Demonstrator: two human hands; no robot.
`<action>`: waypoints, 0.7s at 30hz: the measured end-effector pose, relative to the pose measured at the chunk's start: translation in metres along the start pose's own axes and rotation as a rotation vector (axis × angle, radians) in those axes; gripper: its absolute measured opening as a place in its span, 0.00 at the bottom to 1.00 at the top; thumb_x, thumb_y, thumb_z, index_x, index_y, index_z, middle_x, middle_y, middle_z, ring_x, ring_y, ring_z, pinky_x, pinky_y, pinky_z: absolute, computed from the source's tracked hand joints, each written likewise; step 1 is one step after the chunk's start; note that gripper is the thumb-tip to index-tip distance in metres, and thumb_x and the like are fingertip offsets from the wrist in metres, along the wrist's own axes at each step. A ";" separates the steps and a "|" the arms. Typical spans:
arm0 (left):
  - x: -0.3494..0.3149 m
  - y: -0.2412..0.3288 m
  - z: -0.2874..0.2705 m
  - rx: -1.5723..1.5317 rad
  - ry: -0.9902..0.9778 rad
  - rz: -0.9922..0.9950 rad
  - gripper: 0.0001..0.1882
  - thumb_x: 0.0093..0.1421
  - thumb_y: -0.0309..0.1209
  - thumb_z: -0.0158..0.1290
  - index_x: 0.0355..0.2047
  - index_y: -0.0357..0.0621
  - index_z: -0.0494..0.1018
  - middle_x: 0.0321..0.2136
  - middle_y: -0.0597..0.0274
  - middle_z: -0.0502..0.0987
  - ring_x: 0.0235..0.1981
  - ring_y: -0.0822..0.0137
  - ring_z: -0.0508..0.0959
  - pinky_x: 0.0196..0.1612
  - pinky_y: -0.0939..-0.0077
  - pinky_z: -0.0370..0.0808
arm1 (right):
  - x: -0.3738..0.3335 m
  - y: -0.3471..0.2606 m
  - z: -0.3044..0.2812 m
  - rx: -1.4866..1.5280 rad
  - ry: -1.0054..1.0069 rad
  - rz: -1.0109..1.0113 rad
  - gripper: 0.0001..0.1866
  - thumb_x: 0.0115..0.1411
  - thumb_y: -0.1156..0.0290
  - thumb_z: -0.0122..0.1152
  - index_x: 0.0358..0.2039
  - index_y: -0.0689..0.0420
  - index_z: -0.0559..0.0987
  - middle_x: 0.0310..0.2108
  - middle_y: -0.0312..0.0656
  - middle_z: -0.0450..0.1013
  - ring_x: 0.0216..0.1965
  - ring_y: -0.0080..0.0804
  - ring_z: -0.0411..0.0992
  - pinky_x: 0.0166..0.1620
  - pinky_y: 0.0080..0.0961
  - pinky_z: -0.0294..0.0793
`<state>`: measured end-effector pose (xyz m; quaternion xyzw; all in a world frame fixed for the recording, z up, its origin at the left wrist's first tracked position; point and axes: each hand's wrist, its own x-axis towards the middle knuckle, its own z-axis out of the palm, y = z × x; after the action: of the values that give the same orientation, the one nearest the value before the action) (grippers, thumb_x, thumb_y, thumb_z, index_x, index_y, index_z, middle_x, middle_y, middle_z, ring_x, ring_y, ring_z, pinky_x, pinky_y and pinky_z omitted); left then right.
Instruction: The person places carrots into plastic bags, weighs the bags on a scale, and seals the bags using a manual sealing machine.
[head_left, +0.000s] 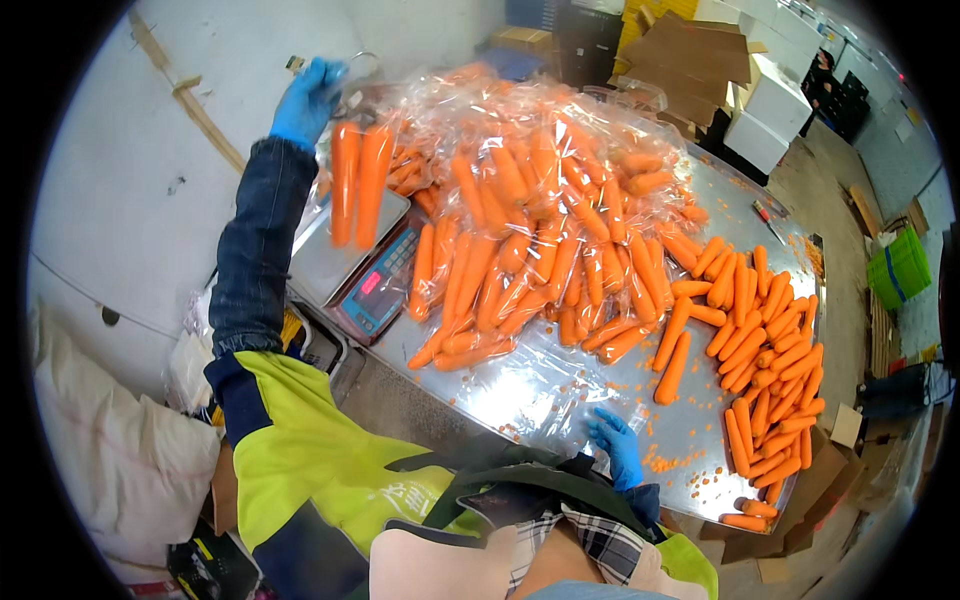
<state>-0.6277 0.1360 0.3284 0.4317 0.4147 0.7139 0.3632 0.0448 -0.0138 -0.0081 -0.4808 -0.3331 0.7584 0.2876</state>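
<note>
Left hand [308, 100]: blue-gloved, raised at about 11 o'clock, fingers pinched shut on the top of a clear bag [352, 150].
Clear bag: hanging upright from that hand, two long carrots inside, directly above the scale [345, 255]; contact with the platform not possible to tell.
Scale: at 10 o'clock, steel platform behind, display and keypad tilted toward the near edge, just beside the pile of bags.
Right hand [617, 445]: blue-gloved, low at about 5 o'clock, fingers loosely apart, resting on the table [560, 390], clamped on nothing.
Table: shiny steel, running from the near edge out toward 1 o'clock, dotted with small orange scraps near the right hand.
Bagged carrots [530, 220]: big heap in crinkled clear plastic, centre to 12 o'clock, touching the scale's right side.
Loose carrots [765, 350]: unwrapped spread at 3 to 4 o'clock, reaching the table's right edge.
Boxes [690, 50]: flattened cardboard and white cartons stacked at 1 o'clock, beyond the table.
Crate [898, 268]: green, on the floor at 3 o'clock, well apart from the table.
</note>
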 end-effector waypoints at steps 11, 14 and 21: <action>0.055 -0.075 0.173 -0.456 -0.027 0.017 0.08 0.62 0.29 0.54 0.38 0.38 0.75 0.41 0.53 0.78 0.43 0.58 0.77 0.56 0.59 0.73 | 0.011 0.009 -0.021 0.047 0.085 -0.018 0.18 0.61 0.71 0.55 0.52 0.62 0.73 0.41 0.43 0.77 0.39 0.27 0.76 0.44 0.19 0.74; 0.051 -0.160 0.141 -0.362 -0.061 -0.215 0.10 0.63 0.34 0.53 0.39 0.40 0.74 0.37 0.58 0.78 0.40 0.63 0.78 0.50 0.67 0.76 | 0.020 0.017 -0.033 0.020 0.084 -0.027 0.19 0.61 0.70 0.55 0.53 0.61 0.73 0.41 0.43 0.77 0.38 0.27 0.76 0.43 0.19 0.74; 0.053 -0.314 0.040 -0.172 -0.047 -0.616 0.12 0.66 0.33 0.47 0.42 0.38 0.72 0.37 0.58 0.77 0.40 0.63 0.77 0.48 0.72 0.74 | -0.002 0.005 -0.031 0.092 0.192 -0.101 0.18 0.61 0.70 0.57 0.51 0.62 0.75 0.38 0.40 0.77 0.36 0.22 0.74 0.38 0.15 0.72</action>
<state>-0.5603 0.3167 0.0724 0.2698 0.4557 0.5926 0.6069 0.0733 -0.0118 -0.0206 -0.5202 -0.2925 0.7079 0.3778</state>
